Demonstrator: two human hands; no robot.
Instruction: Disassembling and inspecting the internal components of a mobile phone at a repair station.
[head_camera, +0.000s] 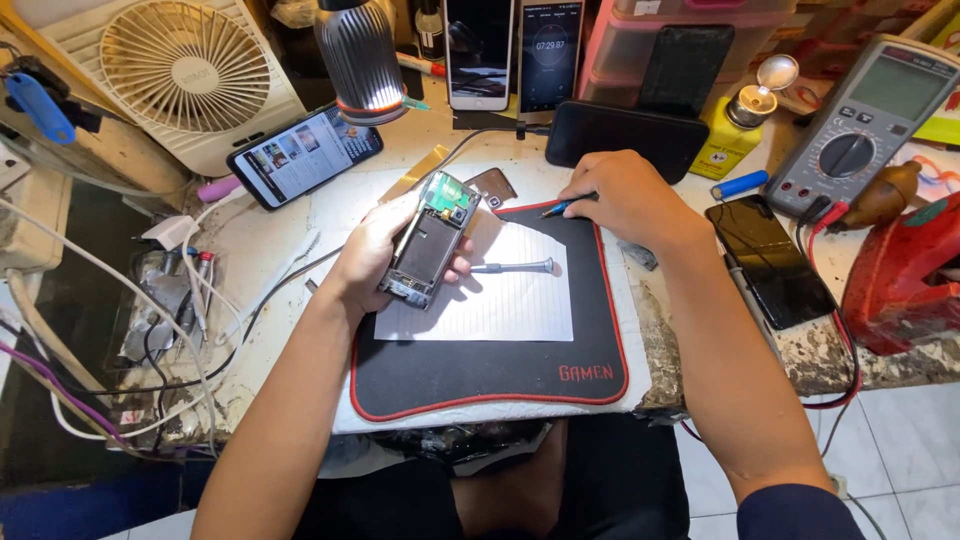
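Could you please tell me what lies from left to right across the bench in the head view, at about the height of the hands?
White cables → left hand holding the opened phone → screwdriver on the lined paper → right hand on a blue pen-like tool → dark phone → red object.

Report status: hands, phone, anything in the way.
Left hand grips opened phone, above paper. Right hand on blue tool at mat's edge. Screwdriver lies loose beside phone.
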